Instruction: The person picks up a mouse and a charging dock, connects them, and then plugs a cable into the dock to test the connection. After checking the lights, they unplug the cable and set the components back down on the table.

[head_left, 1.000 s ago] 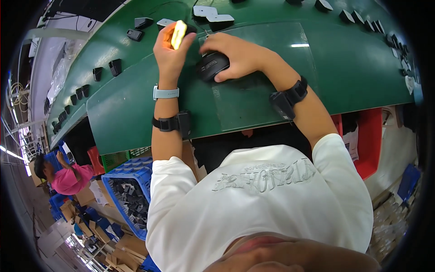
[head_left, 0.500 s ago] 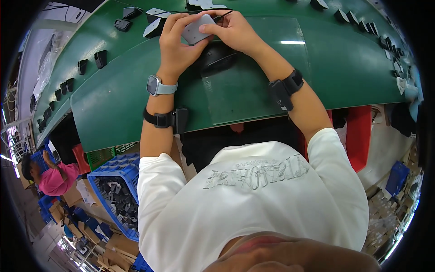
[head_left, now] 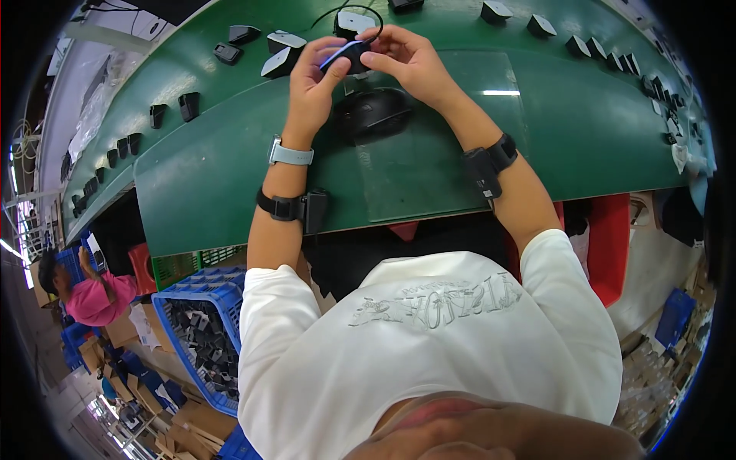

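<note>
My left hand (head_left: 310,96) holds a small black box-shaped device (head_left: 353,58) between thumb and fingers, and a bluish-lit face shows along its upper left side. My right hand (head_left: 410,67) is closed at the device's right end, thumb against it and fingers bent near a black cable (head_left: 360,8). That cable loops up and over from the device; its plug is hidden by my fingers. Below my hands a rounded black object (head_left: 373,113) rests on a clear sheet (head_left: 445,153) on the green table (head_left: 207,184).
Black devices with white faces (head_left: 282,61) stand beyond my left hand, and several more line both sides of the table. At the lower left is a blue crate (head_left: 234,307) of black parts. A red bin (head_left: 609,253) sits under the right edge. A person in pink (head_left: 100,299) is far left.
Both hands have turned the device: its pale flat face pointed up at me before, and now its black side and a bluish glow show. My right fingers have shifted toward the cable end.
</note>
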`<move>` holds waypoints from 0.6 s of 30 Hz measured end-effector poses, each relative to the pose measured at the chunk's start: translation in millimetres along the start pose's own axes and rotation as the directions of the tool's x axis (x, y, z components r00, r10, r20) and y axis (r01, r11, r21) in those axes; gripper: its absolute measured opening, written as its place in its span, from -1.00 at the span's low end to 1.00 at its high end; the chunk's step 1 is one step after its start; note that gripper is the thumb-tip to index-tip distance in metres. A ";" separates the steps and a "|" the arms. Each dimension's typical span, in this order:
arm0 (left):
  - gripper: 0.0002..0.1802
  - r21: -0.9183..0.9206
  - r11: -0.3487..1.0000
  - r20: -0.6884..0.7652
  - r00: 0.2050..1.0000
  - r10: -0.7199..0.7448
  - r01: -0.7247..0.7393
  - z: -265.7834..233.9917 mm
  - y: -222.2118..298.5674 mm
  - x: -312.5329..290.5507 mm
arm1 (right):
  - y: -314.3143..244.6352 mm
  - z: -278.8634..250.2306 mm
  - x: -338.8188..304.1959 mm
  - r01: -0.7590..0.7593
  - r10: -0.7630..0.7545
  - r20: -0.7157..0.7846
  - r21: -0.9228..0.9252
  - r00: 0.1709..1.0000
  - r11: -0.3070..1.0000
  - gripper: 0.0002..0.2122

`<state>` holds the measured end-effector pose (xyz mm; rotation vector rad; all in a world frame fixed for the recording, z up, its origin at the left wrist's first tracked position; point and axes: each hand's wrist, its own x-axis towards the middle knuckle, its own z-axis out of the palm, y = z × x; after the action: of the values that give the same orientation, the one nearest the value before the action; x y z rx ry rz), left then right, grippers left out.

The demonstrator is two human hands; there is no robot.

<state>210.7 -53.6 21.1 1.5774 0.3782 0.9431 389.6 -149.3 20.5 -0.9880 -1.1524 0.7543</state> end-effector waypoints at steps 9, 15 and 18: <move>-0.23 0.660 0.573 0.174 0.841 0.512 -0.486 2.7 12.6 8.0 | -8.1 15.2 -1.0 -0.082 0.086 -0.085 0.053 0.993 0.995 -0.88; -0.42 0.754 0.426 0.211 0.799 0.563 -0.500 -20.9 18.9 9.0 | -3.0 -7.7 4.7 -0.150 0.214 -0.382 0.190 0.899 0.970 -0.88; -0.43 0.918 0.393 -0.228 0.891 0.392 0.062 -93.3 15.2 27.2 | 6.6 -40.5 12.2 -0.075 0.245 -0.466 0.353 0.850 0.932 -0.91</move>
<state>154.4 24.3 42.4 2.4572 1.2458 1.3583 431.9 -145.5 15.1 -0.9346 -0.4696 0.7316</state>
